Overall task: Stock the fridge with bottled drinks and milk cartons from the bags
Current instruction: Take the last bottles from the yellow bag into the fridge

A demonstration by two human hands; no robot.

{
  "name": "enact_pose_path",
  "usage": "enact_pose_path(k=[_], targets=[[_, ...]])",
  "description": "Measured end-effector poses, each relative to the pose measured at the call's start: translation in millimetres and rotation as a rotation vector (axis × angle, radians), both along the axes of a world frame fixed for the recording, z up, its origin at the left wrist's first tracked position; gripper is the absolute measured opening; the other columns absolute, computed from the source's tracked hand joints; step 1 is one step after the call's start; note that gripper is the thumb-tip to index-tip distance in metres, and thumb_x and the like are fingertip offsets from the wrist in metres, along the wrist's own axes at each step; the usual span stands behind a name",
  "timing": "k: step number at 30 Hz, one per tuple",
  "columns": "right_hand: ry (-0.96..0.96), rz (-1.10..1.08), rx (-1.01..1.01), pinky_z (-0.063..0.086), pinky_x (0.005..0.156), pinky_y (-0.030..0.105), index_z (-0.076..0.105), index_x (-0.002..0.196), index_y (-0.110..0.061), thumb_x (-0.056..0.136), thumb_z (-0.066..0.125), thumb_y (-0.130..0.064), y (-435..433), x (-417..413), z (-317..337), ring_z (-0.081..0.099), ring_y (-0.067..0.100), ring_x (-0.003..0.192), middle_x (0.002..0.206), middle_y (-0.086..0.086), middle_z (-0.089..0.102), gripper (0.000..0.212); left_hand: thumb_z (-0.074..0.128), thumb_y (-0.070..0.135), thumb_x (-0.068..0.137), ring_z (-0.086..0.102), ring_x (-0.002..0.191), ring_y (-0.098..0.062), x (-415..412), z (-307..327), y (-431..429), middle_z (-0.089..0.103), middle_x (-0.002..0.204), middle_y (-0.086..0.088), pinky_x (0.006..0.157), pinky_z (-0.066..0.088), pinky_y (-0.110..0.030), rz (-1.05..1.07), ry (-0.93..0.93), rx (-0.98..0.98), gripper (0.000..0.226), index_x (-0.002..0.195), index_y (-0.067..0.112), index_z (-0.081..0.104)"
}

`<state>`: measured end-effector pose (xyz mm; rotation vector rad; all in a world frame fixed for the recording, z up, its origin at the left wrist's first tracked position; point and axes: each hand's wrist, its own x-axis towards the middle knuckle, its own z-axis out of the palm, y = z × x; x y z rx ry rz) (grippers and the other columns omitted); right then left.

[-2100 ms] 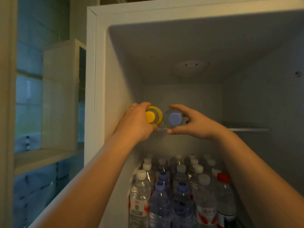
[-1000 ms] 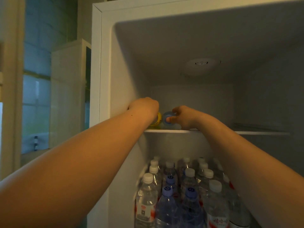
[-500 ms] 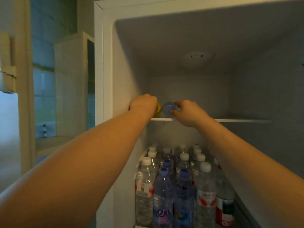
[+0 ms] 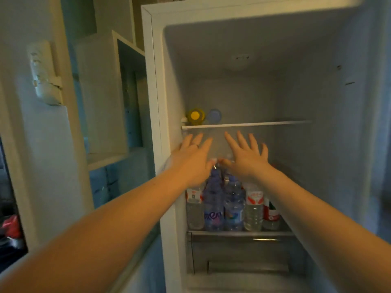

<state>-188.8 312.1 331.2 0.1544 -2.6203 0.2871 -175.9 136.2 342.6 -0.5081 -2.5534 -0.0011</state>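
Observation:
Two bottles lie on their sides at the left end of the fridge's top shelf (image 4: 264, 124), caps toward me: a yellow-capped bottle (image 4: 195, 116) and a blue-capped bottle (image 4: 214, 115) just right of it. My left hand (image 4: 193, 154) and my right hand (image 4: 245, 154) hover below the shelf edge, fingers spread and straight, holding nothing. Behind and under my hands, several upright water bottles (image 4: 232, 206) stand packed on the lower shelf.
The fridge's left wall (image 4: 169, 102) is close to the yellow-capped bottle. The top shelf runs bare to the right of the two bottles. A drawer (image 4: 243, 254) sits under the lower shelf. A white cabinet (image 4: 105, 92) stands left of the fridge.
Both hands let go of the two bottles and pulled back and down from the top shelf, fingers now spread. The bottles stay lying on the shelf. The view tilted downward.

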Motion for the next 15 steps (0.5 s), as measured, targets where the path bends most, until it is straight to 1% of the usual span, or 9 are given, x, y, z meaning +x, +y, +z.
enact_pose_path(k=[2,4,7,9,12,15], targets=[[0.009,-0.006,0.001,-0.005,0.116,0.059,-0.011,0.151,-0.044,0.092,0.034,-0.069,-2.0,27.4,-27.3,-0.017,0.028,0.148,0.163,-0.004,-0.013,0.078,0.038,0.054,0.099,-0.003,0.151,-0.030,25.4,-30.7,-4.2,-0.001,0.166,-0.001,0.122,0.011,-0.049,-0.011,0.044,-0.055,0.071,0.157,0.027,0.008],[0.033,-0.017,-0.005,-0.002,0.116,0.059,-0.007,0.152,-0.043,0.092,0.037,-0.067,-2.1,56.6,-54.4,-0.013,0.028,0.149,0.163,-0.004,-0.010,0.078,0.037,0.060,0.097,-0.006,0.151,-0.031,47.6,-61.6,-8.9,-0.005,0.166,0.000,0.122,0.007,-0.052,-0.007,0.035,-0.068,0.075,0.157,0.030,0.003],[0.053,-0.018,-0.008,0.001,0.117,0.058,-0.002,0.152,-0.043,0.092,0.040,-0.063,0.5,103.3,-91.5,-0.009,0.027,0.150,0.164,-0.005,-0.006,0.076,0.031,0.066,0.096,-0.016,0.150,-0.030,84.0,-106.7,-13.9,-0.017,0.164,0.001,0.121,0.002,-0.055,-0.019,-0.058,-0.019,0.079,0.156,0.033,-0.007],[0.047,-0.020,-0.009,0.002,0.117,0.057,0.002,0.153,-0.043,0.093,0.042,-0.061,4.9,132.9,-115.1,-0.005,0.026,0.150,0.164,-0.005,-0.001,0.075,0.028,0.067,0.095,-0.021,0.149,-0.029,108.2,-134.2,-15.9,-0.022,0.163,0.001,0.121,-0.002,-0.056,-0.024,-0.112,0.012,0.078,0.156,0.034,-0.009],[0.042,-0.015,0.016,0.006,0.117,0.056,0.008,0.153,-0.041,0.094,0.042,-0.058,14.3,173.2,-150.4,0.002,0.025,0.150,0.163,-0.004,0.009,0.070,0.020,0.073,0.091,-0.022,0.149,-0.027,140.0,-174.3,-18.4,-0.025,0.162,0.005,0.121,-0.004,-0.056,-0.047,-0.154,0.039,0.079,0.156,0.037,-0.008],[0.029,-0.017,0.014,0.010,0.117,0.054,0.019,0.152,-0.036,0.093,0.043,-0.055,24.9,213.2,-184.3,0.011,0.023,0.148,0.160,-0.005,0.021,0.067,0.000,0.081,0.082,-0.019,0.150,-0.023,172.5,-210.9,-16.6,-0.019,0.163,0.008,0.121,-0.004,-0.053,-0.130,-0.198,0.103,0.083,0.155,0.041,-0.001]])
